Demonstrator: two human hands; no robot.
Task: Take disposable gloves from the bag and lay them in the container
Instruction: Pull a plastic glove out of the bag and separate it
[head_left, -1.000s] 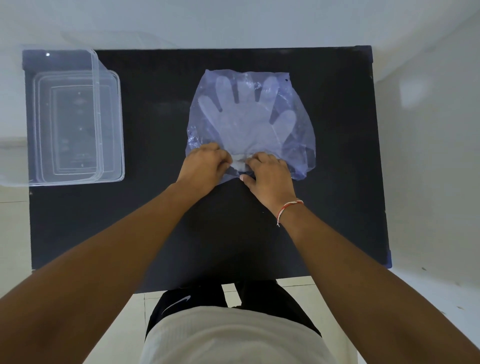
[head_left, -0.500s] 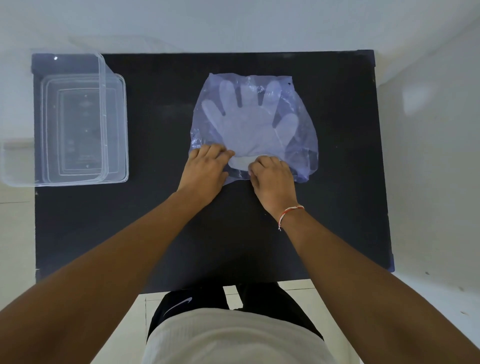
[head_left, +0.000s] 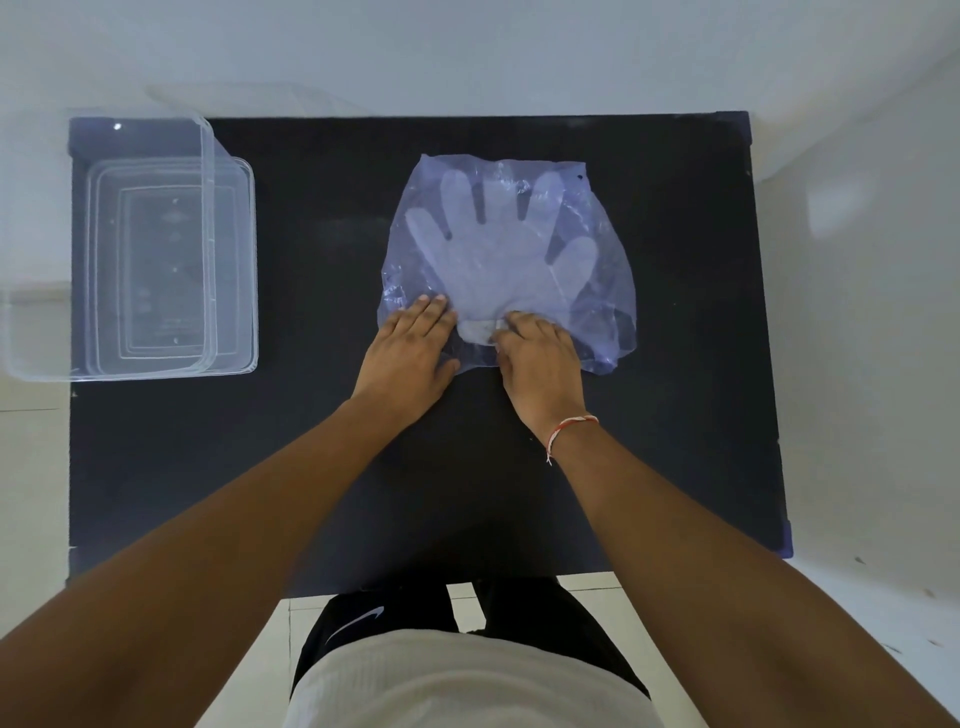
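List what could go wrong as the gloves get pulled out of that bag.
The left hand only presses flat on the thin bag, so the bag may slide along. The right hand may drag out several stacked gloves at once. The container sits far left, so limp gloves could drop on the way.

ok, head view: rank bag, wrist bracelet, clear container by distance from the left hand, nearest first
1. Plastic bag of gloves: under the left hand's fingertips, touching.
2. Bracelet: on the right wrist, to its right.
3. Clear container: table's far-left corner.
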